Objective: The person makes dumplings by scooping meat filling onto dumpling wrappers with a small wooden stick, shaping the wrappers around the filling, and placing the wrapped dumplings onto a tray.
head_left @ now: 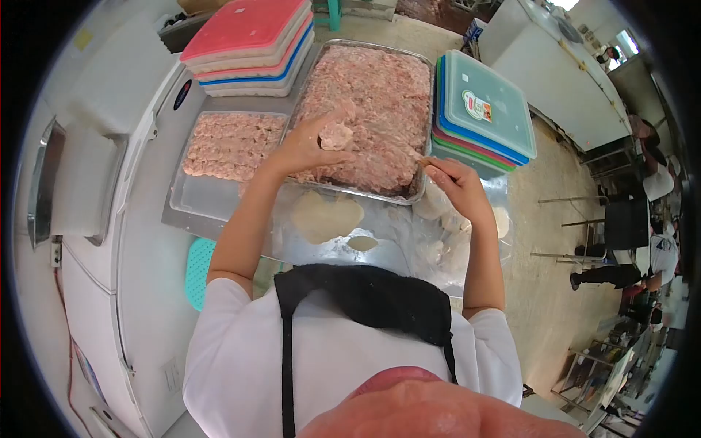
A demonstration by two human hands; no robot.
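Observation:
My left hand point(310, 146) is curled around a small lump of ground meat point(336, 136), above the near left part of a large metal tray point(298, 109) filled with ground meat point(372, 95). At the tray's near right corner, my right hand point(454, 181) pinches a thin utensil point(423, 161) whose tip is over the meat. To the left, a clear plastic tray point(201, 202) holds rows of meat portions point(230, 146). Flat pale dough point(327, 217) lies on the metal table near me, and more pale dough pieces point(454, 244) lie at the right.
Stacked containers with a red lid point(244, 33) stand at the back left. Another stack with a pale green lid point(489, 106) is right of the large tray. A turquoise stool point(198, 274) is below the table's left side. A person point(661, 259) stands far right.

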